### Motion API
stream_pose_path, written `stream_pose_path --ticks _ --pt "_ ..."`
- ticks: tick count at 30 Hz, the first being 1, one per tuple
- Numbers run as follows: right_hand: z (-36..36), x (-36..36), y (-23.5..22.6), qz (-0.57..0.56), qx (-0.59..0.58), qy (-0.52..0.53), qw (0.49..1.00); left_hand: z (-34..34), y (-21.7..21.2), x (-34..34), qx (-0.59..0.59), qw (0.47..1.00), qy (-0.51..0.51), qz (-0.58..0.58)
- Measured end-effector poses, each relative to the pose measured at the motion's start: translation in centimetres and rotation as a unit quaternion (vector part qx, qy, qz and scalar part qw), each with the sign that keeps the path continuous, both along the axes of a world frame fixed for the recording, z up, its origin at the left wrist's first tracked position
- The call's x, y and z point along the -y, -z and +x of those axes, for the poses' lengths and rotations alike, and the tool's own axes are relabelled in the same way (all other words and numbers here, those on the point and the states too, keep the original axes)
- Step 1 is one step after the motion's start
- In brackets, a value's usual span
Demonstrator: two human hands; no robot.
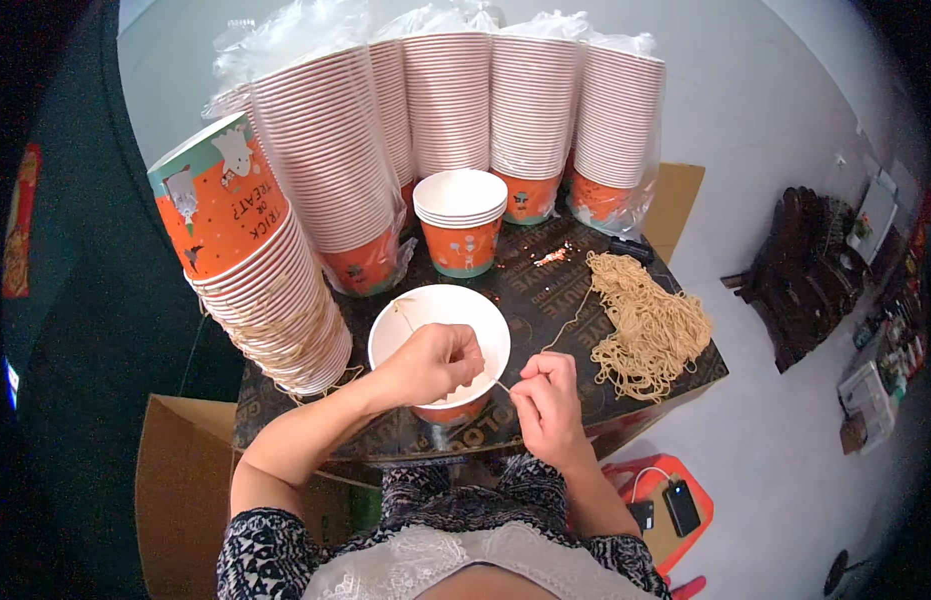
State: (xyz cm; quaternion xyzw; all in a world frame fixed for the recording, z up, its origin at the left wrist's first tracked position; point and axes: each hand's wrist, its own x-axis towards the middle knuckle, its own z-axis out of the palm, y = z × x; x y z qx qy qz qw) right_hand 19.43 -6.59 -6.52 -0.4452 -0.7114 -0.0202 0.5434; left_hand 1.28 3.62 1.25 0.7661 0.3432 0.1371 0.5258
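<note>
A dark bench (545, 300) stood on a pale floor (785, 440), with cardboard boxes (180, 480) beside it. Sleeved cup stacks (530, 100) lined the far edge; a tilted stack (275, 290) lay at the left. An open cup (440, 335) sat near the front edge. The left hand (430, 365) rested over the rim of that cup, fingers pinched on a thin string (500, 384). The right hand (545, 400), just beside the cup, gripped the same string, which ran toward a string pile (645, 325) at the right. Two phones (670, 508) lay on an orange stool (675, 540).
</note>
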Motion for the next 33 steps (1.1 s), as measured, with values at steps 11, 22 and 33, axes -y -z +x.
stream_pose_path --ticks 11,22,33 --pt "-1.6 -1.2 -1.8 -0.059 -0.160 -0.154 0.973 -0.5 -0.7 2.5 0.142 0.971 -0.004 0.191" --pt "-3.1 -0.4 -0.7 0.020 -0.151 -0.078 0.985 -2.3 0.9 4.0 0.089 0.916 -0.025 0.390" --pt "-4.6 0.1 -0.2 -0.029 -0.266 -0.026 0.963 -2.4 0.7 4.4 0.131 0.875 0.096 0.455"
